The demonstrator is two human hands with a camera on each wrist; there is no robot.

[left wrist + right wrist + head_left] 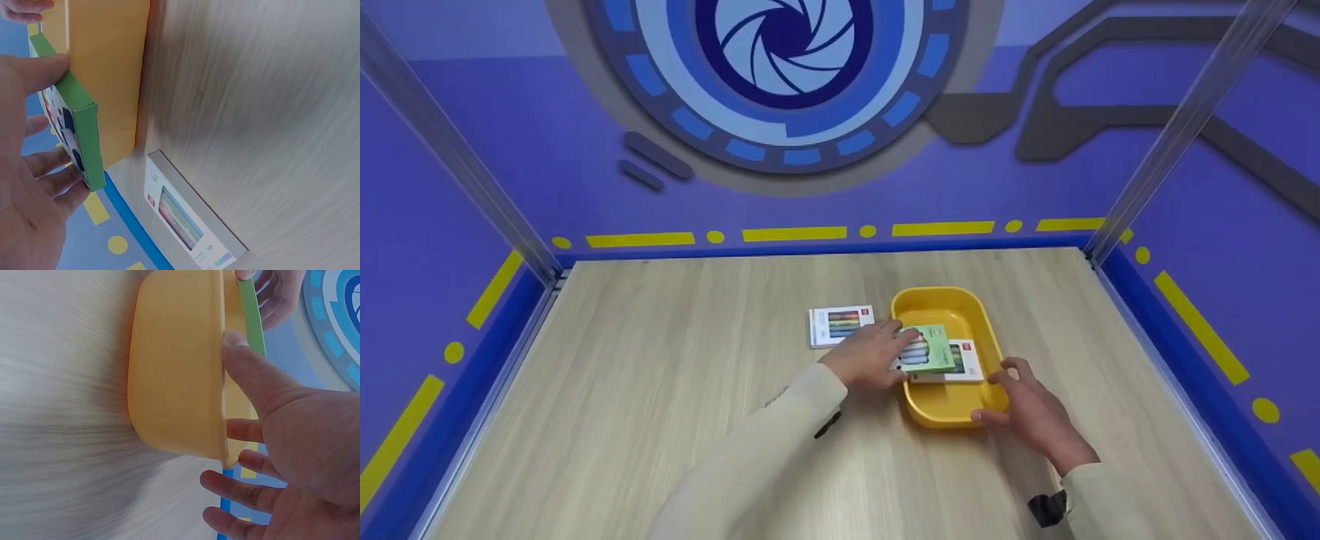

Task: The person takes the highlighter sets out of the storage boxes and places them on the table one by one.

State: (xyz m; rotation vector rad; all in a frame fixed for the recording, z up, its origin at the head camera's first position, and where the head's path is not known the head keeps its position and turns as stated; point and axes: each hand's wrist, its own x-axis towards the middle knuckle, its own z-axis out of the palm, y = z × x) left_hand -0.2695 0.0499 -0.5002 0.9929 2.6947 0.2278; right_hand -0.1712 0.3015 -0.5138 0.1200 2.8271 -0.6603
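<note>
My left hand [870, 356] holds a flat green box [934, 349] with pictures of coloured sticks on its face, over the yellow bin [952, 414]. In the left wrist view the thumb presses one edge of the green box [81, 112] and the fingers support the far side. Partly under it in the head view, a white box with a window [971, 360] lies in the bin. My right hand [1039, 412] is at the bin's right rim, with thumb and forefinger touching it and the other fingers spread.
Another white windowed box [840, 319], with coloured sticks showing, lies on the wooden table [690, 360] left of the bin, close to my left hand. Blue and purple panels [840, 206] with yellow marks enclose the table at the back and sides.
</note>
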